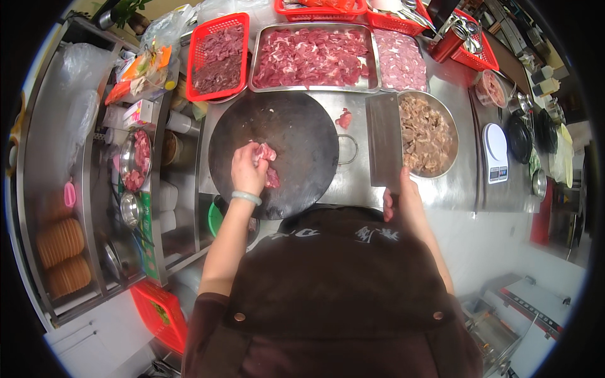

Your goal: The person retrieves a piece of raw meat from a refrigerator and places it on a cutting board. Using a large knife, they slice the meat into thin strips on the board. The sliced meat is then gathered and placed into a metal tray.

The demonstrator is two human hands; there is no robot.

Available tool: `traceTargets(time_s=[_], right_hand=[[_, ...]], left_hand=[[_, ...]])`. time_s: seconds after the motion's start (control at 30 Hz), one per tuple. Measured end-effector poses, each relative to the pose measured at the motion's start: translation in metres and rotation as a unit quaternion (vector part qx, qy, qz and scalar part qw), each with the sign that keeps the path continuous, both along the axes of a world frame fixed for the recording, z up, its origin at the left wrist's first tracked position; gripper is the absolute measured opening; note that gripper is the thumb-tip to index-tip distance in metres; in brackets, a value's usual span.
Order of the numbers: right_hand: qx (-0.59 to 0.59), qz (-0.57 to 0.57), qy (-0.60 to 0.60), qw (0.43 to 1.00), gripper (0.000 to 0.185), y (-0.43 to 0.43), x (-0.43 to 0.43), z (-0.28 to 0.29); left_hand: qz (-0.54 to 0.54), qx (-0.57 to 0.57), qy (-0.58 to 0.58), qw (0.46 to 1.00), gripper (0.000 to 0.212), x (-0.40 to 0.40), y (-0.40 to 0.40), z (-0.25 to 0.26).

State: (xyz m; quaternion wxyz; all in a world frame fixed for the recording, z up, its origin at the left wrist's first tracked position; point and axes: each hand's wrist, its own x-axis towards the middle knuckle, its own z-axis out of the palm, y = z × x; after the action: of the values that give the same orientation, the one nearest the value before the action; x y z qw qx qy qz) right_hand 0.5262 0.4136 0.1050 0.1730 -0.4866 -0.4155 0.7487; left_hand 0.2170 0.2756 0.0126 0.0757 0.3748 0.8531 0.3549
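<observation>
My left hand (pixel 249 169) grips a piece of raw meat (pixel 265 152) over the left part of a round dark chopping board (pixel 302 127). Another bit of meat (pixel 272 178) shows on the board just below those fingers. In my right hand (pixel 409 198) is a broad cleaver (pixel 383 139), its handle mostly hidden by the hand. The blade is off the board, between the board's metal ring handle (pixel 350 149) and a round metal bowl of sliced brownish meat (pixel 425 134). One small scrap of raw meat (pixel 344 118) lies on the steel counter.
Behind the board stand a red basket of meat (pixel 217 56), a steel tray of sliced red meat (pixel 314 56) and a tray of paler slices (pixel 401 61). A white kitchen scale (pixel 495 151) is at the right. Steel shelving (pixel 153 236) borders the left side.
</observation>
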Motion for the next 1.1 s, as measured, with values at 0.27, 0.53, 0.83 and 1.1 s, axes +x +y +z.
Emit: traceTargets(time_s=[0.27, 0.53, 0.83, 1.1], right_hand=[[-0.024, 0.002, -0.019, 1.000, 0.059, -0.008, 0.000, 0.003], [-0.014, -0.009, -0.028, 0.999, 0.059, -0.009, 0.000, 0.006], [-0.018, 0.007, 0.000, 1.000, 0.053, 0.001, -0.001, -0.001], [0.046, 0.051, 0.000, 0.998, 0.042, 0.016, -0.013, -0.007]], left_hand=[[0.025, 0.100, -0.335, 0.936, 0.026, -0.025, -0.004, -0.008], [-0.152, 0.280, -0.590, 0.742, 0.034, -0.010, -0.001, 0.036], [-0.243, 0.396, -0.708, 0.532, 0.037, 0.011, 0.021, 0.067], [-0.193, 0.116, -0.224, 0.948, 0.032, 0.033, 0.064, 0.014]])
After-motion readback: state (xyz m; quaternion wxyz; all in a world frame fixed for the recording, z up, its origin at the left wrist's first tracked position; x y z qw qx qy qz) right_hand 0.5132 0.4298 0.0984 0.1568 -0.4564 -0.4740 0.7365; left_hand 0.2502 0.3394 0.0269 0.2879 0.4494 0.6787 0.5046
